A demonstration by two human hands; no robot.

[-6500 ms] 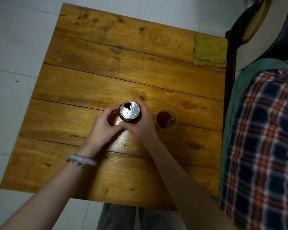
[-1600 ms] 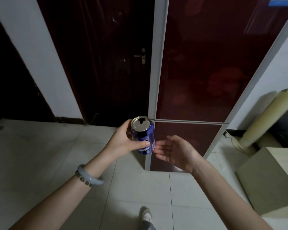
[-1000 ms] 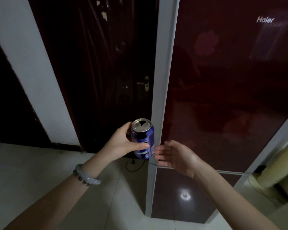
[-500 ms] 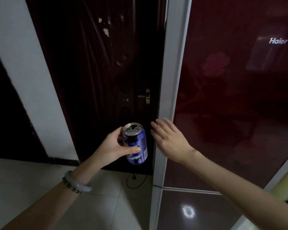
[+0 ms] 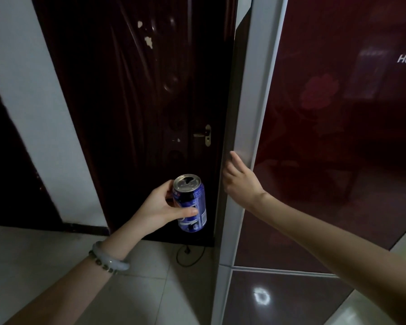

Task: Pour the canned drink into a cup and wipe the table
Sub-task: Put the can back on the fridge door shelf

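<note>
An opened blue drink can (image 5: 192,205) stays upright in my left hand (image 5: 161,207), held at waist height in front of a dark door. My right hand (image 5: 240,181) is at the left edge of the dark red fridge door (image 5: 338,137), its fingers curled around the grey edge strip (image 5: 242,141). The table, the cup and the cloth are out of view.
A dark wooden door (image 5: 150,102) with a brass handle (image 5: 205,135) stands behind the can. A white wall strip (image 5: 40,113) is at left. A black cable (image 5: 188,256) loops on the pale tiled floor (image 5: 56,266) below the can.
I have left the table carrying the can in my left hand. My right hand rose from beside the can and took hold of the fridge door's left edge.
</note>
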